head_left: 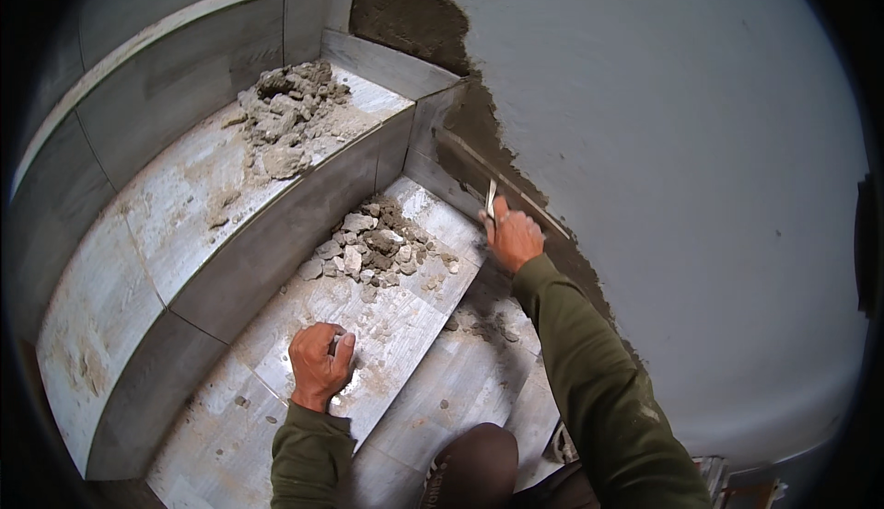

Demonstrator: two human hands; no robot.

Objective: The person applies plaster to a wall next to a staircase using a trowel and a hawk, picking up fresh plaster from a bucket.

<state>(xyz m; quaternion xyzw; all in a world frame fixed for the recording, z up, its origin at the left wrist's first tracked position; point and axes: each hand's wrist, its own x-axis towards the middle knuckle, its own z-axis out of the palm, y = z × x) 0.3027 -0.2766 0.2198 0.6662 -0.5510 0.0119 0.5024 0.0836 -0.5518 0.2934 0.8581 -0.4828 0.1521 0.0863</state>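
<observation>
My right hand (514, 235) is closed around the pale handle of a plastering trowel (491, 198). The trowel's long blade lies along the wall, where a band of wet brown mortar (479, 118) borders the smooth grey plaster (663, 132). Grey skirting tiles (391, 63) run beneath that band. My left hand (320, 362) is a fist propped over the tiled stair tread, with its thumb uppermost; I see nothing sticking out of it. Past the fist lies a heap of broken mortar lumps (373, 249) on the same tread.
A second rubble heap (290, 118) sits on the step above, on the left. Curved tiled risers (304, 205) separate the treads, which carry dust and crumbs. My knee (474, 466) shows at the bottom, near the lower step's edge. A dark object (866, 247) stands at the right rim.
</observation>
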